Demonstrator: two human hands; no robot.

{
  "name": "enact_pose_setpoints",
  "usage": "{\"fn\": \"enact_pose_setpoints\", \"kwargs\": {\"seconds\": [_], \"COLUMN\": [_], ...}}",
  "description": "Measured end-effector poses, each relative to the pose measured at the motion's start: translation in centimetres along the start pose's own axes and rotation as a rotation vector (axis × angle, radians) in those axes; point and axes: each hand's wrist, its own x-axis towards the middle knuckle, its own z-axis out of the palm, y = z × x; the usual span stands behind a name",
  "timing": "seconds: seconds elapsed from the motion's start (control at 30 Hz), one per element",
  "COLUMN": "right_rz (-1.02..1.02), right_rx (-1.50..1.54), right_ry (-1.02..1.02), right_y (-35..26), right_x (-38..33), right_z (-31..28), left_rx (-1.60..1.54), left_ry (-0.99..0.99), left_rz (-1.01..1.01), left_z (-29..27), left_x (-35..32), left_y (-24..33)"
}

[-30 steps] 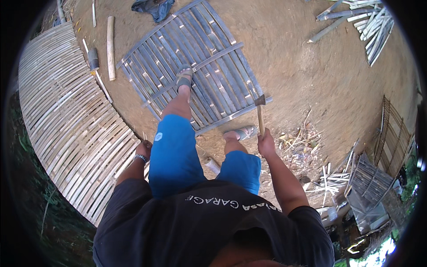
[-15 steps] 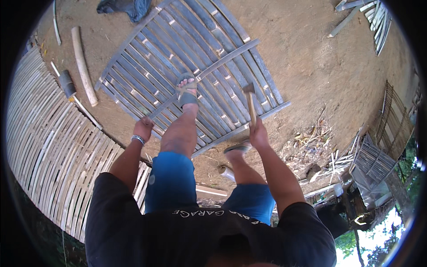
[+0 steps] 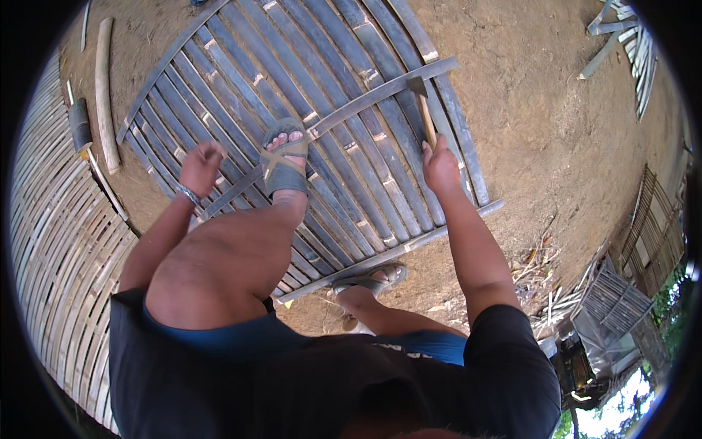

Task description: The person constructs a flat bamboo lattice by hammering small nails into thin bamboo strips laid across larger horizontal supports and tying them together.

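Note:
A panel of dark bamboo slats [image 3: 252,73] lies on the ground, with a long crosspiece [image 3: 384,97] running over its middle. My right hand [image 3: 442,164] grips the wooden handle of a hatchet [image 3: 427,117]. Its metal head is over the right end of the crosspiece; contact cannot be judged. My left hand [image 3: 201,167] is above the panel's left part, near the crosspiece's left end. Its fingers are curled in, and whatever they may pinch is too small to make out. My left sandalled foot [image 3: 285,161] presses on the panel beside the crosspiece.
My other foot [image 3: 373,279] stands at the panel's near edge. A pale slatted bamboo platform [image 3: 66,241] borders the left side, near a pole [image 3: 106,95] and a dark tube [image 3: 80,126]. Split strips [image 3: 638,66] lie at the far right; dry debris [image 3: 537,267] lies nearer.
My right hand has carried the hatchet farther out, toward the crosspiece's right end. My left hand has moved up and left. My body leans farther over the panel, left knee bent more.

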Motion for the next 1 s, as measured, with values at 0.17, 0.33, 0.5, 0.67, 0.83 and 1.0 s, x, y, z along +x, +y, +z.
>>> {"fn": "enact_pose_setpoints", "kwargs": {"seconds": [0.17, 0.33, 0.5, 0.67, 0.83, 1.0], "right_rz": [-0.147, -0.297, -0.179, -0.197, -0.187, -0.184], "right_rx": [0.092, 0.216, 0.03, 0.024, 0.057, 0.069], "right_ry": [0.07, 0.249, 0.07, 0.029, 0.01, -0.011], "right_y": [0.3, -0.1, 0.3, 0.6, 0.4, 1.1], "right_x": [-0.8, -2.2, 1.8, 2.1, 2.2, 2.8], "right_z": [-1.7, -0.5, 0.5, 0.0, -0.3, -0.1], "left_rx": [-0.164, -0.104, 0.17, 0.161, -0.32, -0.368], "left_ry": [0.132, 0.007, -0.257, -0.148, 0.166, 0.371], "left_rz": [0.095, 0.378, 0.564, 0.585, 0.235, 0.256], "left_z": [-1.7, -1.4, 0.4, 7.8, 17.6, 23.8], "left_x": [2.8, 0.1, 0.2, 6.3, 9.5, 10.2], "left_y": [4.4, 12.6, 16.8, 20.7, 22.8, 20.3]}}
